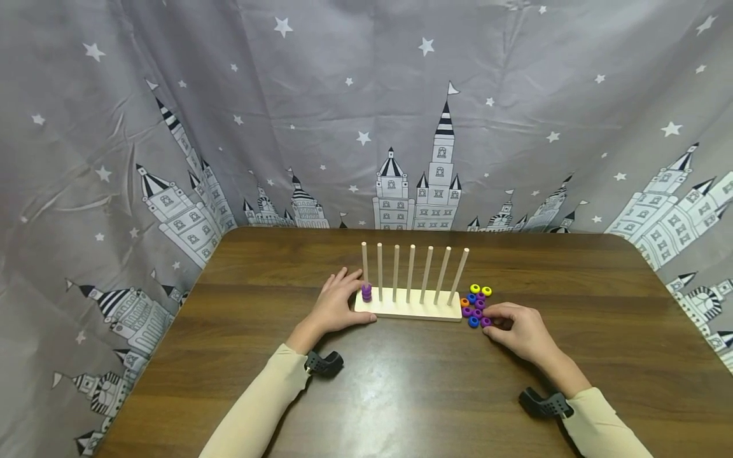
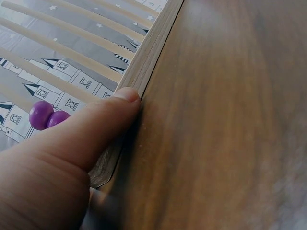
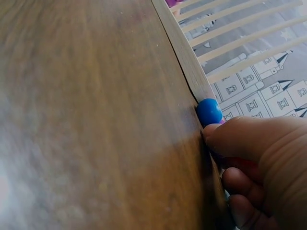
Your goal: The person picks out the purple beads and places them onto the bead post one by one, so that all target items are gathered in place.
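Observation:
A pale wooden stand (image 1: 418,311) carries a row of upright pegs. Several purple beads (image 1: 366,293) are stacked low on its leftmost peg. At that end my left hand (image 1: 335,305) lies with fingers spread toward the back corner, its thumb (image 2: 108,117) pressed along the front edge. Beyond the stand's right end, my right hand (image 1: 523,331) has thumb and index finger around a purple bead (image 1: 486,322) at the front of a loose group. A blue bead (image 3: 209,111) sits just beside the right thumb, which hides most of the purple bead in the right wrist view.
More loose beads lie against the stand's right end: yellow beads (image 1: 475,289) at the back, an orange bead (image 1: 464,303) and further purple and blue ones. The brown wooden table (image 1: 229,356) reaches back to a grey curtain (image 1: 321,83) with castles and stars.

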Action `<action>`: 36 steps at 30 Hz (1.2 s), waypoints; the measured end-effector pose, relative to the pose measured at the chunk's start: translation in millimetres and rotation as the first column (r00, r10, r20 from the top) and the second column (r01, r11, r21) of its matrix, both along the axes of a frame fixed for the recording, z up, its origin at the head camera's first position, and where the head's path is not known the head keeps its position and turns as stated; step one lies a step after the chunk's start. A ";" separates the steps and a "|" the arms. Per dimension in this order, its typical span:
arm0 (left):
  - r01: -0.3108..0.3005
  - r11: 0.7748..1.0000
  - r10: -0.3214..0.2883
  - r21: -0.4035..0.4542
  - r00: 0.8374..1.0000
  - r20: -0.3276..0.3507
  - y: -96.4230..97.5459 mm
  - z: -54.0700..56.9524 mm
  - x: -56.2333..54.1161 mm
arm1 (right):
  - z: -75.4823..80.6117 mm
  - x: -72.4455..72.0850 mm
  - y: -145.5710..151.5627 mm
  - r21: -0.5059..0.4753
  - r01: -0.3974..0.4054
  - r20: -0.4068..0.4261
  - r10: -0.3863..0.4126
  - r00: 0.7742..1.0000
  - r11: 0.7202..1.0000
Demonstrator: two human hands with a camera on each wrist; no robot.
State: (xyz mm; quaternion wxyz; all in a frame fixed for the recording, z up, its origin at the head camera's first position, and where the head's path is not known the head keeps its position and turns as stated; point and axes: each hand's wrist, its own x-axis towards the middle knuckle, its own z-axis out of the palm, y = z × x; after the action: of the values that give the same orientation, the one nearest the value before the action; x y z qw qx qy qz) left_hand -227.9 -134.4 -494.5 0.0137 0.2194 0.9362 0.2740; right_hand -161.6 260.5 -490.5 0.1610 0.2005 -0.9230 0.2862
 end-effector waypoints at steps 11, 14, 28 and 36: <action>-0.012 1.000 0.012 0.013 1.000 0.006 -0.3 4.4 0.2 | 3.8 -3.7 -0.3 0.005 0.009 0.049 -0.009 0.999 1.000; -0.006 1.000 0.006 0.020 1.000 0.006 0.4 3.5 0.5 | 3.1 -2.4 0.3 0.001 0.010 0.053 -0.010 0.999 1.000; -0.016 1.000 0.016 0.008 1.000 0.007 0.2 2.1 1.8 | -0.4 0.2 0.6 -0.051 -0.018 -0.009 0.017 1.000 0.999; -0.012 1.000 0.012 0.007 1.000 0.006 0.9 1.0 0.1 | -1.7 0.6 -0.2 -0.064 -0.010 -0.008 0.009 1.000 0.998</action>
State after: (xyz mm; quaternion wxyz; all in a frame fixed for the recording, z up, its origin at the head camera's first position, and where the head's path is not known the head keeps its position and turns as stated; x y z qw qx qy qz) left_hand -227.8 -133.4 -493.5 0.0139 0.2132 0.9365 0.2781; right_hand -161.0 260.3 -492.3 0.1694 0.2007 -0.9118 0.3157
